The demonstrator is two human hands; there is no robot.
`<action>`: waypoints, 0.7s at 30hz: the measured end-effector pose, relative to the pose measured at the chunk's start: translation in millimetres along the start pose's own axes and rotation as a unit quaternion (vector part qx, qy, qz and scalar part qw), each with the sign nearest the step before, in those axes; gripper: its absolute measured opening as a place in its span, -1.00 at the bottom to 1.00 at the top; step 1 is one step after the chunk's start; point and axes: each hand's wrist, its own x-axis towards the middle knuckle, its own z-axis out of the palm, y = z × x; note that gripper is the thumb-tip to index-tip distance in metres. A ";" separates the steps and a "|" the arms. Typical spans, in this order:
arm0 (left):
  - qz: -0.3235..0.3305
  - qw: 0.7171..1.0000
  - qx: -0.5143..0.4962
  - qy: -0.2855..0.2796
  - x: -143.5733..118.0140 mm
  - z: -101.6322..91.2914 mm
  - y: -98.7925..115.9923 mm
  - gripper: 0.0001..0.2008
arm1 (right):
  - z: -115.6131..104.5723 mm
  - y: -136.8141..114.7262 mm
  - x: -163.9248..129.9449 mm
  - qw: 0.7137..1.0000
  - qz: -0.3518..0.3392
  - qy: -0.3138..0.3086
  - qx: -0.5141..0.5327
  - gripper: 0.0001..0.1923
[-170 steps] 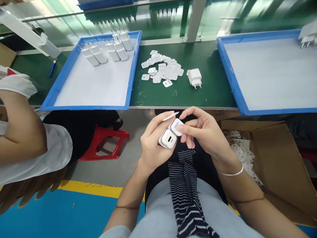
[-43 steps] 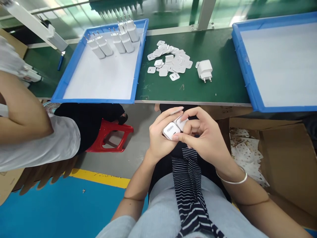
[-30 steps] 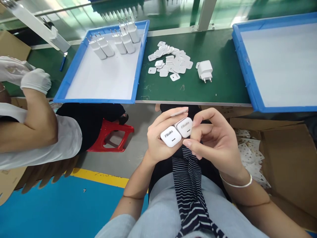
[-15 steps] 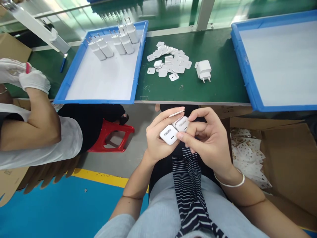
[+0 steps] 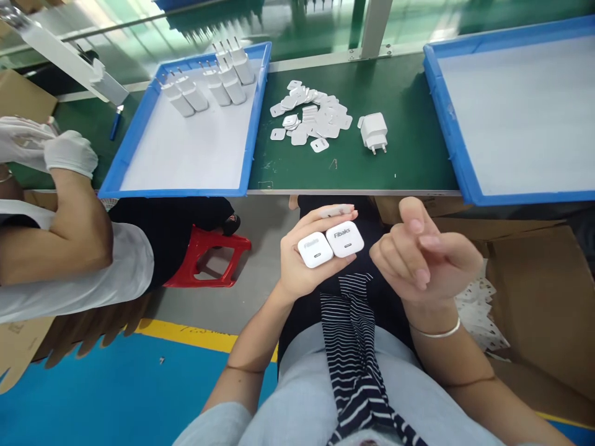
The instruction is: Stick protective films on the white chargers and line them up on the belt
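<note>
Right hand (image 5: 425, 260) has pulled off the chargers since half a second ago; it now hangs apart to their right, fingers loosely curled, gripping nothing, a thin bangle at the wrist. Left hand (image 5: 307, 263) is closed around two white chargers (image 5: 330, 244), side by side and touching, port faces up, held above the lap just below the table edge. Right-hand one reads "Fibaks"; the other's print is blurred. A small white sticker (image 5: 335, 211) lies along the left fingertips, touching the top of the chargers.

Green table (image 5: 409, 142): one loose charger (image 5: 374, 131) on its side, prongs toward the viewer, just right of a pile of white stickers (image 5: 310, 115), too overlapped to count.

Left blue tray (image 5: 248, 142): six chargers (image 5: 207, 90), prongs up, clustered at the far edge. Right blue tray (image 5: 446, 136): white liner visible, far corner cut off.

Co-worker's gloved hands (image 5: 51, 152) at far left, well apart. Red stool (image 5: 204, 260) beneath the table. Cardboard box (image 5: 534, 291) at right holds white sheets.
</note>
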 end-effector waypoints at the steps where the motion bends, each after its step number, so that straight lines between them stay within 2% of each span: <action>1: -0.004 1.000 0.006 0.000 0.1 -0.3 -1.3 -0.57 | -4.4 -1.6 1.0 1.000 -0.005 0.020 -0.004 -0.66; 3: -0.013 1.000 0.013 0.000 0.4 -1.9 -4.3 -0.56 | -15.0 -5.4 1.5 0.998 -0.013 0.065 -0.009 -0.66; 7: -0.026 1.000 0.014 -0.003 2.2 -9.6 -11.5 -0.55 | -39.7 -16.3 -1.6 0.988 -0.022 0.152 0.002 -0.81; 10: -0.028 0.999 0.016 -0.006 5.1 -17.7 -16.0 -0.52 | -55.1 -27.0 -6.3 0.978 -0.052 0.198 -0.033 -0.86; 14: -0.007 0.999 0.048 -0.008 11.1 -26.2 -17.5 -0.51 | -74.6 -40.8 -16.6 0.973 -0.072 0.215 -0.049 -0.85; 18: 0.036 0.991 0.126 -0.006 21.1 -34.6 -16.1 -0.56 | -108.4 -47.5 -27.4 0.975 -0.064 0.207 -0.056 -0.82; 21: 0.082 0.973 0.217 -0.013 36.1 -57.4 -8.7 -0.61 | -134.6 -49.0 -29.5 0.973 -0.076 0.213 -0.046 -0.82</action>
